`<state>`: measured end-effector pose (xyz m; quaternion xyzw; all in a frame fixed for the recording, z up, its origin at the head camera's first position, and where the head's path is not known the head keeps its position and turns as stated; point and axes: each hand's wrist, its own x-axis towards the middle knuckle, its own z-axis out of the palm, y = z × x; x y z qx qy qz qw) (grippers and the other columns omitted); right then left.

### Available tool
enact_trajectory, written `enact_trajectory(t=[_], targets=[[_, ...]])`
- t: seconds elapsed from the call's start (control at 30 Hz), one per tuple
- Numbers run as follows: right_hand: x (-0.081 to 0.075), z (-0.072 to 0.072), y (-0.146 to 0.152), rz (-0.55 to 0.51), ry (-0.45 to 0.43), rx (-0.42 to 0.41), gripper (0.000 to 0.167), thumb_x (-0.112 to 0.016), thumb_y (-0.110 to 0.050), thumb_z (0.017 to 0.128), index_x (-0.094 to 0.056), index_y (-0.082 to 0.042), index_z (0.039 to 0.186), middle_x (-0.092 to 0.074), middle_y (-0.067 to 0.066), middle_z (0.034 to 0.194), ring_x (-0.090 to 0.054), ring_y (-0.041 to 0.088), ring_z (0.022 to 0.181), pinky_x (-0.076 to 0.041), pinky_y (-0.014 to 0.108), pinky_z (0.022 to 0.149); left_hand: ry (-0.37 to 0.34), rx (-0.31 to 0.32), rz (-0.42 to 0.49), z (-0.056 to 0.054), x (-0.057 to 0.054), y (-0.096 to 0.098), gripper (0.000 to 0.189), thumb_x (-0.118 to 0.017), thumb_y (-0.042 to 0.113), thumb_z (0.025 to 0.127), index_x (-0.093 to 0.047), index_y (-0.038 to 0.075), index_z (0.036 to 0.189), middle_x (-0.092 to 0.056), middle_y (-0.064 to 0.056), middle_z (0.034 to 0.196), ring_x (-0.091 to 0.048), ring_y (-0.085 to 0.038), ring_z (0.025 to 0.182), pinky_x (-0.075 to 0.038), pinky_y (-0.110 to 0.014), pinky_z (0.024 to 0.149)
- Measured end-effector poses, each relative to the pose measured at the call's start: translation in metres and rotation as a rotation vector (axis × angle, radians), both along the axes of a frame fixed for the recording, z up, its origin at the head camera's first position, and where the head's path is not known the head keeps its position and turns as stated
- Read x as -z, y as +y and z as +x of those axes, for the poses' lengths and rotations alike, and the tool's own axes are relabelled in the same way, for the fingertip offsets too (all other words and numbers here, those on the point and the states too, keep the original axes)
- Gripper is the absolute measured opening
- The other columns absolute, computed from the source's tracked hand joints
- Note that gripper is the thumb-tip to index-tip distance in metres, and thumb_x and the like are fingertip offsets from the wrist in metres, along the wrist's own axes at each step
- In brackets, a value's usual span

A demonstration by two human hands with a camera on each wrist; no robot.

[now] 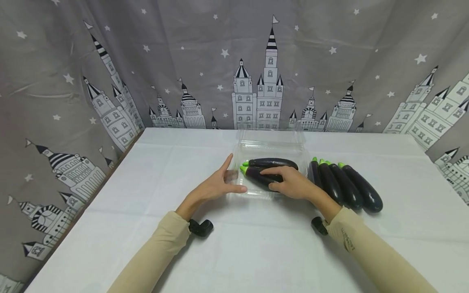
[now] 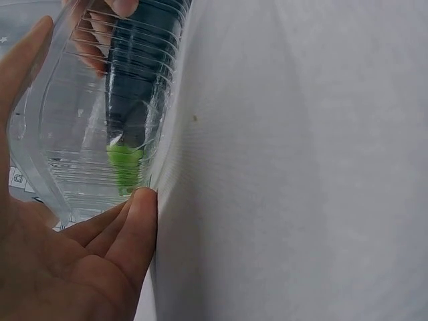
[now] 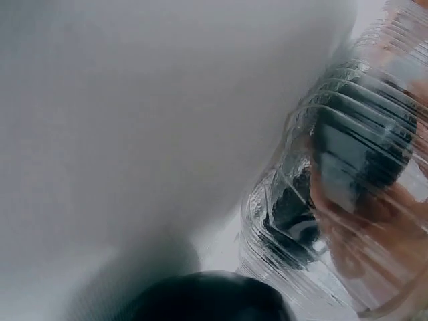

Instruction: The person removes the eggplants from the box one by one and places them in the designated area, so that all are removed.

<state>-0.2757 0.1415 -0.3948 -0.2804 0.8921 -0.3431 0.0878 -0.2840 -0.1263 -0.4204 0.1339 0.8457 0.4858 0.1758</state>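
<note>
A clear plastic clamshell box (image 1: 256,195) lies on the table with its lid raised at the back. Two dark eggplants with green stems are inside, one behind the other. My right hand (image 1: 294,183) grips the front eggplant (image 1: 254,175) near its thick end, fingers over the top. The rear eggplant (image 1: 275,162) lies just beyond those fingers. At the box's left end, my left hand (image 1: 214,186) spreads its thumb and fingers along the wall. In the left wrist view, fingertips (image 2: 142,207) meet the box's lower edge beside a green stem (image 2: 126,164).
Several more eggplants (image 1: 348,185) lie side by side on the white tablecloth (image 1: 256,252), right against the box's right side. A grey curtain (image 1: 205,49) printed with castles and stars hangs behind the table. Black wrist devices (image 1: 201,228) sit under both forearms.
</note>
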Motion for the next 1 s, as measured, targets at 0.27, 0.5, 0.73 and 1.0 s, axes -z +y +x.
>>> enact_trajectory(t=[0.27,0.5,0.73,1.0], targets=[[0.0015,0.0004,0.0008,-0.080,0.050,-0.017,0.044,-0.066,-0.010,0.092,-0.061,-0.008,0.135,-0.055,0.015,0.139,-0.046,0.035,0.132,-0.037,0.054,0.105,-0.006,-0.003,0.003,0.0017,-0.0017,-0.0001,0.120,-0.082,0.043,0.079,0.007,0.031,0.159,-0.030,-0.019,0.156,-0.028,-0.036,0.144,-0.025,-0.059,0.111],[0.0069,-0.0014,0.0042,-0.149,0.068,0.032,0.047,-0.064,-0.007,0.093,-0.059,-0.012,0.139,-0.059,0.017,0.126,-0.053,0.028,0.103,-0.045,0.044,0.087,-0.007,0.005,0.015,0.0011,-0.0002,-0.0007,0.121,-0.082,0.044,0.078,0.006,0.030,0.159,-0.031,-0.020,0.156,-0.029,-0.035,0.143,-0.025,-0.058,0.111],[0.0048,-0.0011,0.0049,-0.191,0.052,0.058,0.052,-0.066,-0.007,0.090,-0.056,-0.010,0.140,-0.057,0.018,0.116,-0.056,0.030,0.095,-0.046,0.043,0.080,0.001,0.002,0.021,0.0014,-0.0006,-0.0007,0.121,-0.082,0.042,0.078,0.007,0.028,0.159,-0.032,-0.021,0.155,-0.030,-0.035,0.142,-0.024,-0.056,0.112],[0.0019,-0.0006,0.0056,-0.226,-0.002,0.112,0.055,-0.066,-0.007,0.091,-0.050,-0.009,0.143,-0.049,0.022,0.121,-0.059,0.043,0.108,-0.050,0.053,0.088,0.000,0.006,0.028,0.0008,-0.0012,0.0001,0.122,-0.082,0.044,0.077,0.007,0.029,0.159,-0.030,-0.022,0.156,-0.029,-0.035,0.143,-0.022,-0.057,0.113]])
